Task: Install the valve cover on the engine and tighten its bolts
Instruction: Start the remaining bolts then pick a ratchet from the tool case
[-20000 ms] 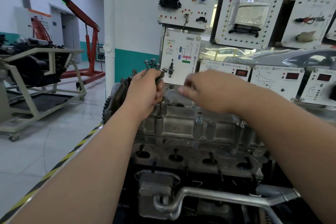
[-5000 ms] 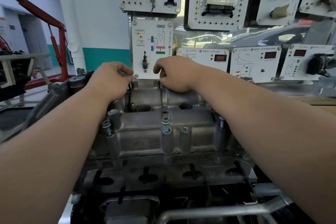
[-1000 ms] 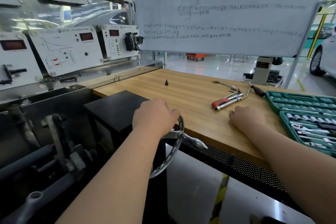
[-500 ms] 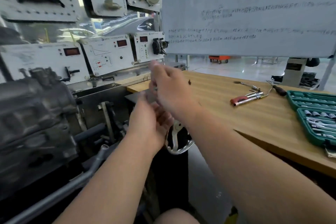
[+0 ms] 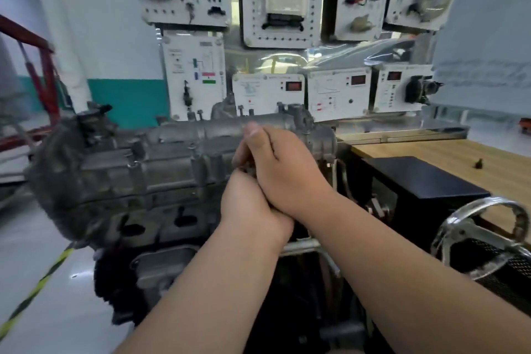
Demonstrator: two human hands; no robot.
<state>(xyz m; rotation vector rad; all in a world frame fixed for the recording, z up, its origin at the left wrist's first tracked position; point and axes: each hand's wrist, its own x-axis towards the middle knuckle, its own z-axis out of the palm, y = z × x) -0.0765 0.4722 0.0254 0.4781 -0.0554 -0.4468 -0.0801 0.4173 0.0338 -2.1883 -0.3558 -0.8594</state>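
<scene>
Grey valve cover [image 5: 184, 149] already sits on the engine [image 5: 138, 204], bolts [image 5: 192, 149] standing loose; tightening remains. Left hand [image 5: 250, 204] and right hand [image 5: 283, 172] are cupped together near its right end around small dark parts.

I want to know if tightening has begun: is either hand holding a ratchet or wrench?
No: the left hand and right hand are cupped together before the valve cover, with no tool showing.

No text can be read: the instrument panels [image 5: 268, 92] carry labels (all blurred) and red displays.
</scene>
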